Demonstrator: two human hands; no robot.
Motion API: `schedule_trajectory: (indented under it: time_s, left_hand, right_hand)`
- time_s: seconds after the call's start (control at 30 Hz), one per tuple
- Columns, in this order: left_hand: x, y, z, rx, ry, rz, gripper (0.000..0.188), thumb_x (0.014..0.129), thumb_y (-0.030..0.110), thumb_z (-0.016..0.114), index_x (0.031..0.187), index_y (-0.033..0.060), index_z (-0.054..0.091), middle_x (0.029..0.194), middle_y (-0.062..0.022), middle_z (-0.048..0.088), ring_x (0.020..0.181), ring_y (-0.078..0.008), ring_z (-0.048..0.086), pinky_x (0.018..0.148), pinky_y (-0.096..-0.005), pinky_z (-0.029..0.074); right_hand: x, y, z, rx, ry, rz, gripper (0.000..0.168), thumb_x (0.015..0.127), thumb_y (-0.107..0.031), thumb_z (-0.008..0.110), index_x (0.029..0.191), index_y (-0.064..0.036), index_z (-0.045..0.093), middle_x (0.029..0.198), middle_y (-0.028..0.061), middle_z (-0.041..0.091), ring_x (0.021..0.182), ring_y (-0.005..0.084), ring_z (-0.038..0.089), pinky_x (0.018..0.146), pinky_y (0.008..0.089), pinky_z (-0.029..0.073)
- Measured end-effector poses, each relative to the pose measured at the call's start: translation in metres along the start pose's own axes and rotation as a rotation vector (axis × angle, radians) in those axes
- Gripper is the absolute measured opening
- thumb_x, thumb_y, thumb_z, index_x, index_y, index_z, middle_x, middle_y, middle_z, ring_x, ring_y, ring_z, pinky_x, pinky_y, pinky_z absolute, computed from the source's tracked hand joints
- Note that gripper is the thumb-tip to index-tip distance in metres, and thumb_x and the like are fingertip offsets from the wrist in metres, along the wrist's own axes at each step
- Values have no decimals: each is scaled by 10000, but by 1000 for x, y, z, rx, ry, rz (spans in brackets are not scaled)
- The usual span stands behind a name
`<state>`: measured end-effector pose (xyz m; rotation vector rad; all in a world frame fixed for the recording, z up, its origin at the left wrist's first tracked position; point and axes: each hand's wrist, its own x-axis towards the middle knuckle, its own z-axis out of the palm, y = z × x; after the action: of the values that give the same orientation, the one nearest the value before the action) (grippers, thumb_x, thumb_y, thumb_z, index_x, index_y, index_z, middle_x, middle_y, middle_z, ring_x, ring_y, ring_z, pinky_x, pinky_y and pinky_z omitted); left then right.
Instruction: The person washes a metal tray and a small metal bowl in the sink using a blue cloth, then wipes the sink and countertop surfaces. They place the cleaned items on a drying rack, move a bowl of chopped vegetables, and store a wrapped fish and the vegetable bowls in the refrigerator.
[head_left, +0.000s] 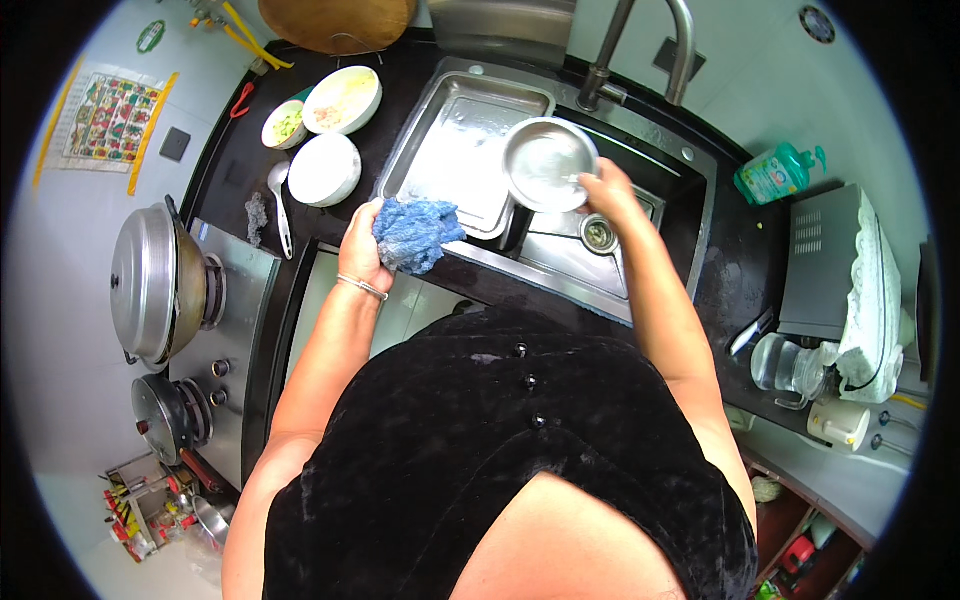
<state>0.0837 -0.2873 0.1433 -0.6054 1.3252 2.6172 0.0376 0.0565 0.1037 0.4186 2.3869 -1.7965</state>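
Note:
My left hand (365, 247) grips a crumpled blue cloth (418, 232) near the front left corner of the metal sink tray. In my right hand (611, 196) is a round stainless steel bowl (550, 163), held by its right rim above the right edge of the rectangular metal tray (469, 127). That tray sits over the left part of the stainless steel sink (480, 255). Below and right of the bowl, the sink drain (598, 235) shows a strainer. Left of the tray stand a white bowl (325, 170), a larger bowl of chopped food (343, 100) and a small bowl of green pieces (284, 124).
A metal spoon (280, 206) and a grey scouring pad (256, 220) lie at left. The faucet (596, 82) rises behind the sink. A lidded wok (154, 285) and lidded pan (161, 420) stand on the stove. At right are a soap bottle (776, 176), knife (751, 332) and glass jug (787, 365).

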Motion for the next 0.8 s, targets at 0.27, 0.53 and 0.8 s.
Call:
schedule_trajectory:
  time_s: [0.27,0.53,0.8]
  left_hand:
    - [8,4,-45,-23,1,-22,243,913,267,458,887,57,577,857,-79,628,801,-207,618,767,-353,505]
    - [8,14,-59,-48,40,-91,132,881,191,520,899,63,546,826,-37,572,780,-159,577,729,-317,483]
    - [30,21,-59,-65,28,-146,137,878,191,532,903,58,549,821,-38,573,775,-152,576,728,-317,484]
  right_hand:
    - [49,-26,125,-423,-88,202,387,779,-138,561,1105,61,501,938,243,630,686,306,668,665,357,543]
    - [63,-31,140,-990,102,-126,226,816,-67,471,1000,19,569,997,226,614,932,352,619,796,420,506]
    - [89,-29,136,-921,80,-39,236,772,-164,555,930,-10,638,992,196,638,925,315,627,812,393,498]
